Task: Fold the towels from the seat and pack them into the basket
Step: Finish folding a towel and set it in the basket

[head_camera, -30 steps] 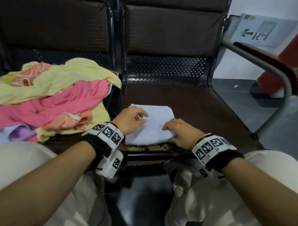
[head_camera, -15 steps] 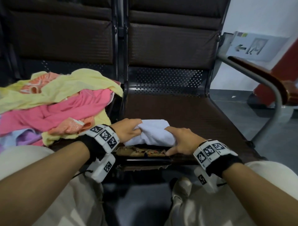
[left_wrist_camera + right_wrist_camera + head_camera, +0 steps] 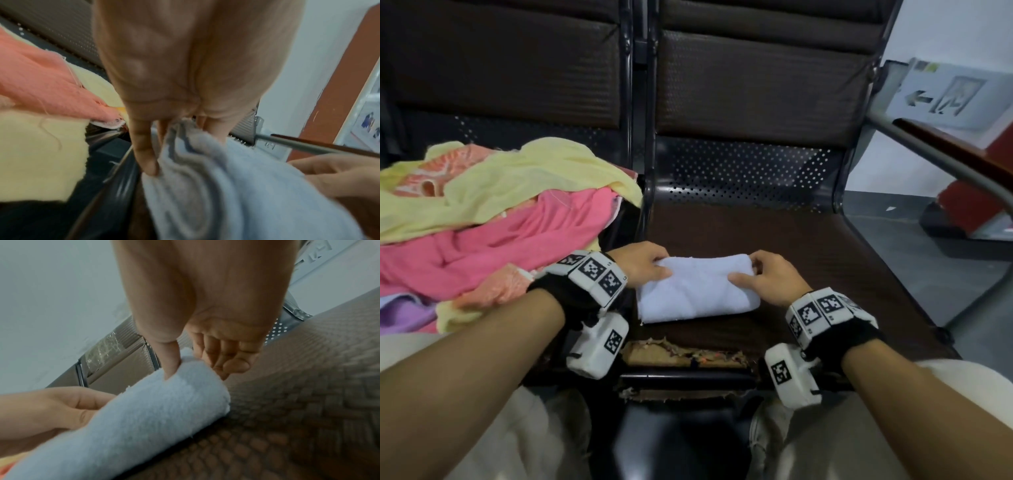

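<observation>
Two hands: both pinch the far edge of one white towel (image 3: 697, 291), one at each end.
Left hand (image 3: 643, 265): thumb on top and fingers under the towel's far left corner, grasping it; the left wrist view shows the folded layers caught between them.
Right hand (image 3: 767, 279): thumb on top at the far right corner and fingers curled round the end, grasping it.
Towel's place: near the front edge of the right-hand seat (image 3: 842, 260), lying as a short, thick rectangle of several layers.
Step in hand: most likely closing this fold, with the far edge held by both hands.
How to do it well: keep both corners level so the edges line up, lay the layers flat, then press along the crease before letting go.
Watch for: the torn padding (image 3: 681, 353) at the seat's front edge; it could snag loose threads.
Still waiting: a heap of towels (image 3: 493, 222), yellow and pink, on the left-hand seat.
Basket: not in view.
</observation>
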A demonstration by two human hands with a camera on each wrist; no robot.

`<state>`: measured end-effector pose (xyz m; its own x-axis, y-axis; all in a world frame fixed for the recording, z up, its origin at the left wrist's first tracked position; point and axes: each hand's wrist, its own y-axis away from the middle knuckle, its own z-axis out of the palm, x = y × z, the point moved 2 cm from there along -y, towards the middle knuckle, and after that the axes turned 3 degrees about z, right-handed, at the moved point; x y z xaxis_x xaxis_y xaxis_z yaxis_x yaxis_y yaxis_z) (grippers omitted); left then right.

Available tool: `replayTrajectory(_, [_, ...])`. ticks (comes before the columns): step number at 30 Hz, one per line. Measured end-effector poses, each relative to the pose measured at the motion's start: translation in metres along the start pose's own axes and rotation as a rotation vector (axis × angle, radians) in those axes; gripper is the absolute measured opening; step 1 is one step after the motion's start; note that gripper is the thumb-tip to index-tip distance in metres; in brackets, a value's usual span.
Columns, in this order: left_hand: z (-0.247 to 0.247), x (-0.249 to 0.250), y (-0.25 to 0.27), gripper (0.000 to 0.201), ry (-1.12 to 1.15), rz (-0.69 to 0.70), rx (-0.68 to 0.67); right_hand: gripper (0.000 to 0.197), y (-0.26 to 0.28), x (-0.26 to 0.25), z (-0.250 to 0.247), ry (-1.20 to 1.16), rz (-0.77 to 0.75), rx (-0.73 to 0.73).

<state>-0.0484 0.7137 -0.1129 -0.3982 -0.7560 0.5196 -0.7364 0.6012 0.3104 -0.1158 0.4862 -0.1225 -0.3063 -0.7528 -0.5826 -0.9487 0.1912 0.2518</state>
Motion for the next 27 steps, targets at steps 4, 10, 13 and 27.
replayTrajectory(4, [0.009,-0.017,-0.013,0.03,-0.134,-0.077,0.094,0.046,-0.013,0.008,0.008,0.07,0.169,0.002])
replayTrajectory(10, [0.015,-0.014,-0.018,0.03,-0.151,-0.055,0.029,0.083,-0.028,-0.002,0.02,0.09,0.314,-0.252])
replayTrajectory(13, [0.0,-0.006,-0.012,0.037,-0.08,-0.048,-0.02,0.069,-0.027,-0.017,0.011,-0.096,0.24,-0.315])
replayTrajectory(27, [-0.057,0.078,0.039,0.078,0.297,0.271,0.381,0.038,0.068,-0.13,-0.107,-0.093,-0.596,0.168])
